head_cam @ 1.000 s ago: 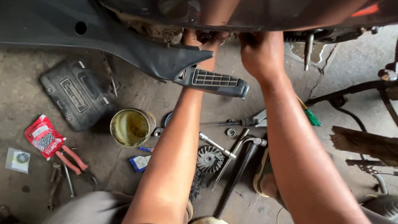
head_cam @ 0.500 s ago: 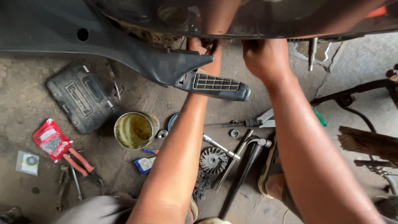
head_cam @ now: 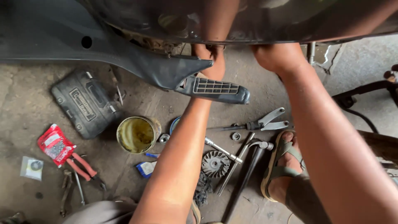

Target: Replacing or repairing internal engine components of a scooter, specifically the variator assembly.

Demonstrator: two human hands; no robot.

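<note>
Both your hands are up under the glossy body panel [head_cam: 248, 20] of the scooter. Your left hand [head_cam: 211, 60] is curled in at the panel's lower edge, just above the ribbed footrest [head_cam: 215, 88], fingers tucked round something in the underside; what it grips is hidden, so I cannot tell whether it is clamped or only pressing. Your right hand [head_cam: 275, 56] sits just to the right, knuckles toward you, fingertips gone up behind the edge, so its grip cannot be told either. The two hands are near each other but apart.

My read: you are working a fixing or part on the underside by feel, both hands on the same spot. The next move calls for a steady hold with one hand while the other turns or pulls, and for a tool if the fingers won't shift it.

Tools lie well below on the floor [head_cam: 25, 95]: pliers with pale handles [head_cam: 265, 122] near your sandalled foot [head_cam: 286, 161], a long wrench [head_cam: 244, 178], a toothed fan wheel [head_cam: 215, 164], a grease tin [head_cam: 137, 133] to the left, a black cover [head_cam: 85, 103] and red-handled pliers [head_cam: 81, 166] farther left.
</note>
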